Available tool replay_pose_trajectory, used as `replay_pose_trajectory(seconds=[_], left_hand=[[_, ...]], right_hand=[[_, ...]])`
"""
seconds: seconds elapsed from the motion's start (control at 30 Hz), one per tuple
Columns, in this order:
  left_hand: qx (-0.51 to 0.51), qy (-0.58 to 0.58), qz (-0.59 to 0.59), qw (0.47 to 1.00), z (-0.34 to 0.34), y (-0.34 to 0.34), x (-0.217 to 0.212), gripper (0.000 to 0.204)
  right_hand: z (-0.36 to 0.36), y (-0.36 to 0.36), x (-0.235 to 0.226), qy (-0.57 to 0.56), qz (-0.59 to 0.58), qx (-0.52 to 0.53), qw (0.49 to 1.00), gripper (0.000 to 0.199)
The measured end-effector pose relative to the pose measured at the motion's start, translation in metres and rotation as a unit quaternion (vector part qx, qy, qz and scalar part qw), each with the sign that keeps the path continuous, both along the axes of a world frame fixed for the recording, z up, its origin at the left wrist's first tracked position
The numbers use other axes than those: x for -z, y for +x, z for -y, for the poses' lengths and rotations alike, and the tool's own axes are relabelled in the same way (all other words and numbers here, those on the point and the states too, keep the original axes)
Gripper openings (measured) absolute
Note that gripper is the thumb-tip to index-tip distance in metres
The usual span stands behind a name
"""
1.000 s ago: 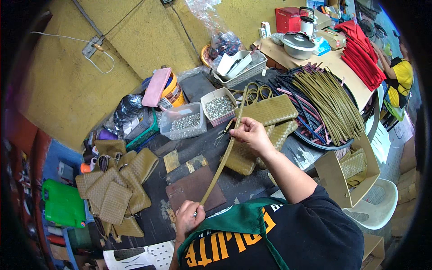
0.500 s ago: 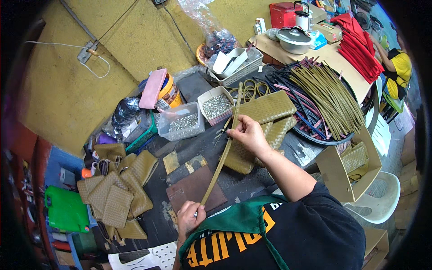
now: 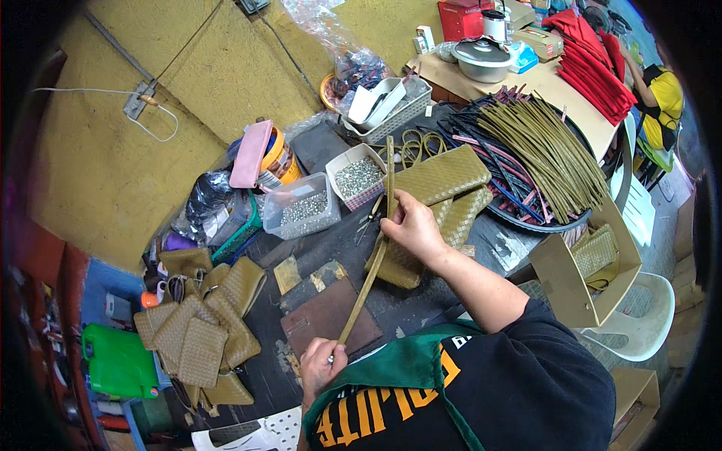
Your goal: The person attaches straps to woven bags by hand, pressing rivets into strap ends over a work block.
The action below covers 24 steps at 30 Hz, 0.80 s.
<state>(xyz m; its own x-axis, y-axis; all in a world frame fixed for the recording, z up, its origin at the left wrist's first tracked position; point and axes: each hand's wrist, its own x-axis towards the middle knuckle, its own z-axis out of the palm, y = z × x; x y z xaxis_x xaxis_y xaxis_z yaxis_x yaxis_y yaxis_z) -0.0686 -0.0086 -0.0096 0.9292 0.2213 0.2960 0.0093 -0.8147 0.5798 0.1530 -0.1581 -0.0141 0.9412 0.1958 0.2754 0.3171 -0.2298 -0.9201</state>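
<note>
A long olive strap point(image 3: 364, 295) runs slantwise between my hands over the dark worktable. Its lower end is gripped by my left hand point(image 3: 322, 365), close to my green apron; a small shiny bit shows at the fingers. Farther up, my right hand point(image 3: 412, 227) pinches the strap between thumb and fingers, and the free end sticks up beyond it. Beneath the strap lies a flat brown board point(image 3: 320, 314). Olive woven pouches point(image 3: 444, 177) are stacked just right of and behind my right hand.
Left lies a heap of olive woven pouches point(image 3: 201, 349). Behind stand a clear tub point(image 3: 301, 214) and a white basket point(image 3: 359, 173) of small metal pieces. A round black tray point(image 3: 526, 222) holds many straps. Right is a cardboard box point(image 3: 560, 282); a person in yellow point(image 3: 665, 98) sits far right.
The view has shifted slightly. Both hands keep their hold on the strap, which stays stretched between them at nearly the same slant.
</note>
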Motion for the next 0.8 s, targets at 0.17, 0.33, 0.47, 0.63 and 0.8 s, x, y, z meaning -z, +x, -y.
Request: replay_pose_trajectory(seconds=[0.17, 0.33, 0.47, 0.63, 0.8], left_hand=[[0.003, 0.004, 0.004, 1.000, -0.001, -0.001, 0.000, 0.006], [0.006, 0.008, 0.011, 1.000, -0.002, -0.002, 0.002, 0.006], [0.003, 0.009, 0.003, 1.000, -0.001, -0.003, 0.001, 0.006], [0.005, -0.033, 0.006, 0.999, -0.002, -0.003, 0.002, 0.007], [-0.014, -0.179, -0.038, 0.983, -0.009, -0.006, 0.008, 0.011]], right_hand=[[0.000, -0.001, 0.001, 0.001, -0.002, -0.002, 1.000, 0.045], [0.000, -0.003, 0.001, -0.002, -0.006, -0.002, 1.000, 0.046], [0.001, -0.004, -0.002, 0.000, -0.016, 0.000, 1.000, 0.045], [-0.001, 0.007, 0.016, 0.064, -0.036, 0.001, 0.997, 0.069], [0.026, 0.051, 0.022, -0.029, 0.093, 0.177, 0.979, 0.077]])
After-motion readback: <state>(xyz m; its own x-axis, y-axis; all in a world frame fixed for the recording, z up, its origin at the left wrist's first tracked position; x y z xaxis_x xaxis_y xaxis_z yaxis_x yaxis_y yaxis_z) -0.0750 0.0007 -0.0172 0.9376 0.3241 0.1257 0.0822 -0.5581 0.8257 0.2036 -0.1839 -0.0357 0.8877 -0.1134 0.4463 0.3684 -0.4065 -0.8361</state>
